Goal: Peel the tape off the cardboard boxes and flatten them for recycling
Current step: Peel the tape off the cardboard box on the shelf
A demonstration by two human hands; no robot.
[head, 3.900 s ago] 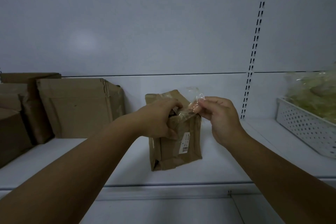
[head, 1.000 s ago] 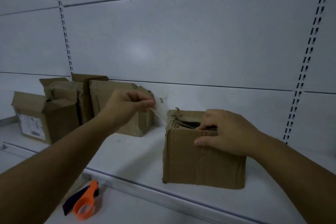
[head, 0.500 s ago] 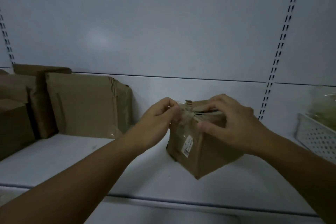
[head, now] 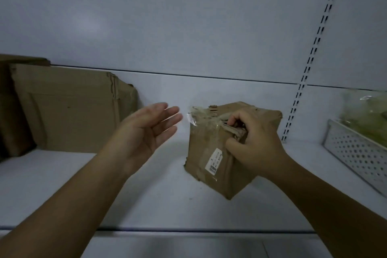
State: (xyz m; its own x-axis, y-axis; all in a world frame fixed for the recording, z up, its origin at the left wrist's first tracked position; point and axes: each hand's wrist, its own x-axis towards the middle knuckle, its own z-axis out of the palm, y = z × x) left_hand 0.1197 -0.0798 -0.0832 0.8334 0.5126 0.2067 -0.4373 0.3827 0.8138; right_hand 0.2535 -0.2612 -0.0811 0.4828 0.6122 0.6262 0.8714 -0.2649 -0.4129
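Observation:
A small brown cardboard box [head: 211, 148] with a white label stands tilted on one corner on the white shelf [head: 146, 201]. Clear tape [head: 199, 116] is crumpled along its top left edge, with a loose end sticking out to the left. My right hand [head: 251, 142] grips the box's top edge, fingers curled into the torn opening. My left hand [head: 146, 130] hovers to the left of the box with its fingers straight and spread; it holds nothing and stops just short of the loose tape end.
Larger brown cardboard boxes [head: 69, 109] lean against the back wall at the left. A white perforated basket [head: 356, 153] with green produce in plastic stands at the right. A slotted upright [head: 310, 58] runs down the back wall.
My left hand has let go of the tape at the box's top corner and drawn back to the left, now open. My right hand still holds the box top; the box stays tilted.

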